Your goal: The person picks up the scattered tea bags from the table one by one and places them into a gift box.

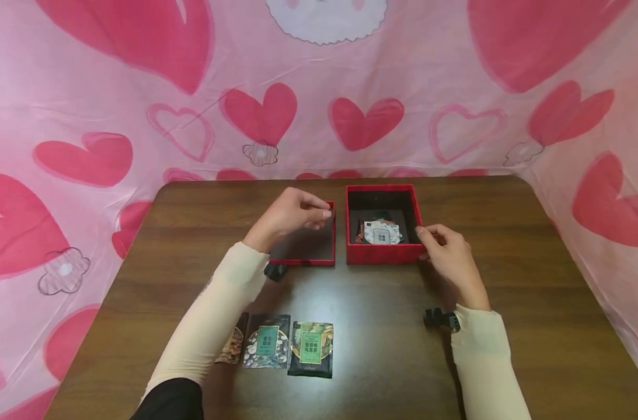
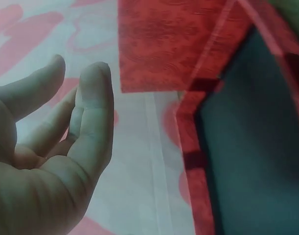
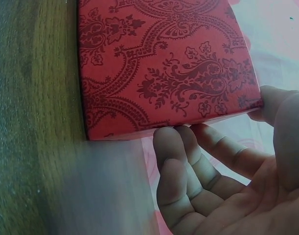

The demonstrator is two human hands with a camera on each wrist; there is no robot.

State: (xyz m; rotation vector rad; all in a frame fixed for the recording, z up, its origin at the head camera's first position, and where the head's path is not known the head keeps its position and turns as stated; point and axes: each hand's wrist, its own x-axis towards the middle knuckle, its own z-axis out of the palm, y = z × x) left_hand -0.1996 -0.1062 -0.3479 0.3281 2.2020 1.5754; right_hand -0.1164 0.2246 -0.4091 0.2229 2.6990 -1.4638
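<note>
A red box (image 1: 384, 255) with a dark interior stands at the back of the table. My right hand (image 1: 450, 259) grips its right wall near the front corner, thumb at the rim and fingers against the outside. The right wrist view shows the patterned red box wall (image 3: 169, 63) touching those fingers. Inside lie sachets, a white one (image 1: 375, 228) on top. To the left is a shallow red lid (image 1: 305, 248), its dark inside facing up. Above it hovers my left hand (image 1: 287, 216), with nothing between thumb and fingers; the left wrist view shows a gap there.
Toward the front left lie a green-labelled packet (image 1: 310, 350), a floral packet (image 1: 267, 342) and a third packet (image 1: 232, 344), partly hidden by my left sleeve (image 1: 213, 312). A pink heart-printed cloth (image 1: 371, 76) rises behind the wooden table (image 1: 382, 356).
</note>
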